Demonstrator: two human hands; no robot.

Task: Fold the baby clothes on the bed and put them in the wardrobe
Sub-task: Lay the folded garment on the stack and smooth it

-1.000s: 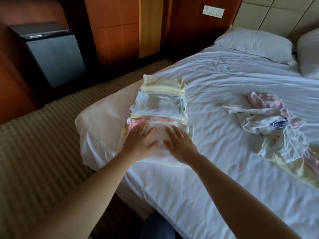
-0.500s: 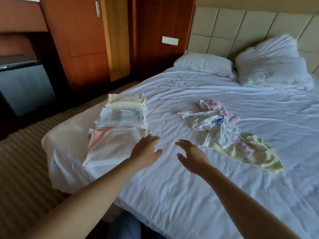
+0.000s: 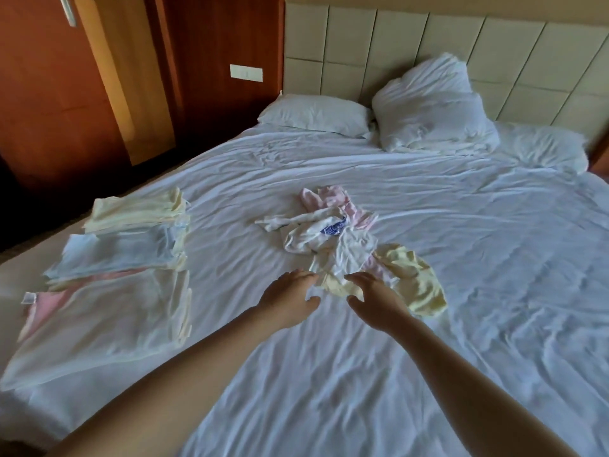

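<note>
Fingers (image 3: 296,278) spread, holding nothing | unfolded clothes (image 3: 336,249) just beyond them

Both my arms are stretched forward, bare to the elbow. My left forearm (image 3: 184,374) comes up from the lower left of the frame and my right forearm (image 3: 461,367) from the lower right. My left hand (image 3: 290,298) and right hand (image 3: 379,301) sit near each other at centre frame, palms down, fingers loosely spread and slightly curved, holding nothing.
</note>
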